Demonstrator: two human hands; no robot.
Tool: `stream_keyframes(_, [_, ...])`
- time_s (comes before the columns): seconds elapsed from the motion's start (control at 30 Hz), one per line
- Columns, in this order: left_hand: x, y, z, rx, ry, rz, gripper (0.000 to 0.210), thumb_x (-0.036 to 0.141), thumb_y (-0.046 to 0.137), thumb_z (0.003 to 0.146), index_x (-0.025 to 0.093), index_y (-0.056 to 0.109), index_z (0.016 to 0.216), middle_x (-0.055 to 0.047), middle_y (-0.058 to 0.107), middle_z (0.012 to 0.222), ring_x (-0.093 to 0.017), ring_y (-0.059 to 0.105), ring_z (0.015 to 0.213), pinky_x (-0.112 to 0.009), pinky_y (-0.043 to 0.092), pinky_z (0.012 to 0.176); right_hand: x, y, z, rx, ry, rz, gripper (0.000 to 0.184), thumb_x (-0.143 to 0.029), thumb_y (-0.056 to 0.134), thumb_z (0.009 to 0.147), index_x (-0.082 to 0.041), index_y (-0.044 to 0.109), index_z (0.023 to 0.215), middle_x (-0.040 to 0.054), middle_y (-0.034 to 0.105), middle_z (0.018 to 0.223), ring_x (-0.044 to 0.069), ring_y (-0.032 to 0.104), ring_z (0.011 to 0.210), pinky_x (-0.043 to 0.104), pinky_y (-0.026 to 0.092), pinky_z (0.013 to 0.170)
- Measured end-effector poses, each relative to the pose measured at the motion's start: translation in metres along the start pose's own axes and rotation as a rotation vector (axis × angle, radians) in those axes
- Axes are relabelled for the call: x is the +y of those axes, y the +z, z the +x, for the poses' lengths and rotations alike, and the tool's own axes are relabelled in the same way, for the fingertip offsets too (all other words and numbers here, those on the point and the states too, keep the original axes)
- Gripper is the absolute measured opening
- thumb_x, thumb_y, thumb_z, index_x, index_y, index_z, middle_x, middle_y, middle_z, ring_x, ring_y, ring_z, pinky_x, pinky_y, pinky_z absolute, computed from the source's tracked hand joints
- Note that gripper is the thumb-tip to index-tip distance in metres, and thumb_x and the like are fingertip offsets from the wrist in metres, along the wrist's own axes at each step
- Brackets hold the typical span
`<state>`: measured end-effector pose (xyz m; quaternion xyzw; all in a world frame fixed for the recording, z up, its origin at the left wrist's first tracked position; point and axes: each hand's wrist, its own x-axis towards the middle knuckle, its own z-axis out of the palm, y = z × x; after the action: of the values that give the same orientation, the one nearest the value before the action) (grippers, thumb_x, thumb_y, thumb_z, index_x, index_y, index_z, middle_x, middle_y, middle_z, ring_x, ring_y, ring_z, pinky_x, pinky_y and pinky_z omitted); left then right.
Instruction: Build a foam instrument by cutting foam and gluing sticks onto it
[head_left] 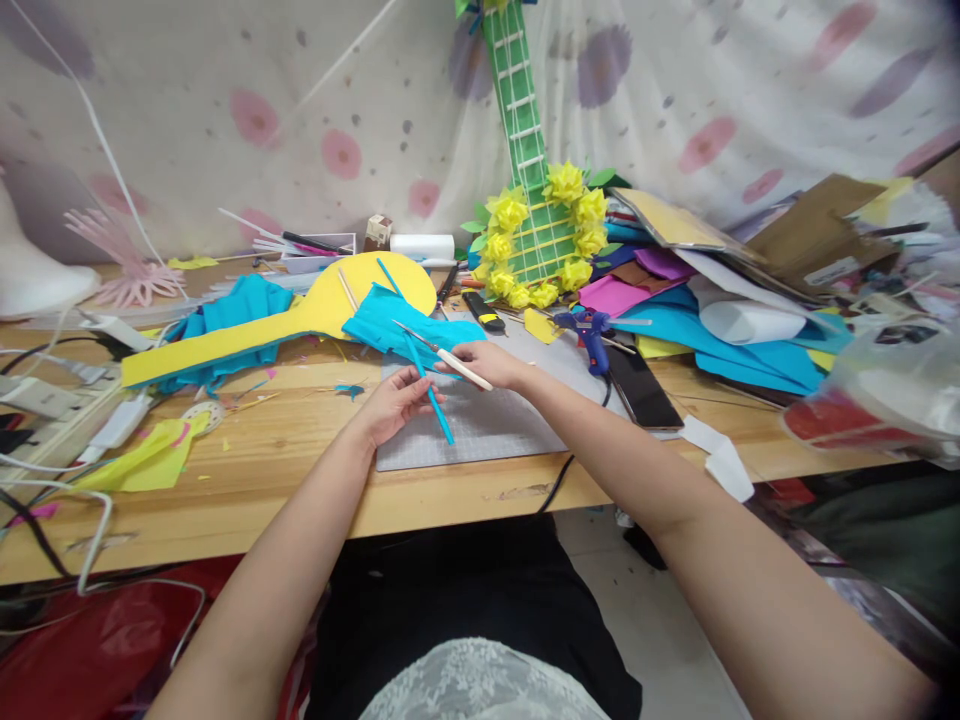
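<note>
My left hand (399, 402) pinches a thin blue stick (441, 415) that slants over the grey cutting mat (495, 440). In my right hand (486, 362) is a slim tool with a white handle (465, 368) and a narrow, pointed metal end; its exact kind is unclear. The metal end lies over crumpled blue crepe paper (382, 318), close to the upper part of the stick. That paper partly covers a yellow guitar-shaped cutout (322, 300) just behind my hands. Some fingers of my right hand are hidden.
A green model guitar (536, 200) with yellow paper flowers leans against the curtain. A blue glue gun (592, 335) and a phone (641, 385) lie to the right, before stacked coloured sheets (742, 340). Power strips and cables (60, 430) crowd the left edge.
</note>
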<state>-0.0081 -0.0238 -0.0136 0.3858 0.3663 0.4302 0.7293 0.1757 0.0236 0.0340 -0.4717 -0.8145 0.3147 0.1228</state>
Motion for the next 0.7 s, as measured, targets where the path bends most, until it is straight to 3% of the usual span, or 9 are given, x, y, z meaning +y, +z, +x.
stream_keyframes(0.17, [0.0, 0.001, 0.0, 0.016, 0.014, 0.031, 0.031, 0.032, 0.073, 0.062, 0.016, 0.05, 0.076, 0.002, 0.061, 0.069, -0.012, 0.063, 0.066, -0.021, 0.049, 0.057, 0.005, -0.005, 0.002, -0.014, -0.021, 0.005, 0.051, -0.067, 0.044, 0.071, -0.017, 0.05, 0.065, -0.0002, 0.051, 0.061, 0.011, 0.045, 0.057, 0.024, 0.03, 0.053])
stream_keyframes(0.4, [0.018, -0.006, -0.006, 0.154, 0.115, 0.254, 0.034, 0.037, 0.071, 0.059, 0.017, 0.049, 0.074, 0.004, 0.058, 0.065, -0.008, 0.056, 0.053, -0.018, 0.041, 0.047, 0.013, -0.033, -0.002, -0.059, -0.114, -0.165, 0.055, -0.067, 0.043, 0.073, -0.018, 0.056, 0.094, 0.0037, 0.059, 0.088, 0.015, 0.051, 0.074, 0.023, 0.032, 0.059])
stream_keyframes(0.53, [0.026, -0.018, -0.008, 0.263, 0.316, 0.399, 0.027, 0.037, 0.068, 0.062, 0.017, 0.052, 0.072, 0.005, 0.053, 0.056, -0.007, 0.049, 0.049, -0.019, 0.039, 0.049, 0.007, -0.042, -0.009, -0.006, -0.095, -0.252, 0.058, -0.07, 0.041, 0.071, -0.02, 0.054, 0.098, 0.005, 0.061, 0.09, 0.016, 0.052, 0.075, 0.023, 0.031, 0.059])
stream_keyframes(0.7, [0.024, -0.039, 0.0, 0.583, 0.713, 0.795, 0.017, 0.03, 0.066, 0.065, 0.018, 0.059, 0.074, 0.001, 0.057, 0.074, -0.01, 0.054, 0.067, -0.023, 0.044, 0.065, -0.001, -0.03, -0.016, 0.11, -0.107, -0.303, 0.053, -0.068, 0.041, 0.073, -0.02, 0.053, 0.093, 0.0035, 0.061, 0.085, 0.015, 0.051, 0.07, 0.023, 0.028, 0.058])
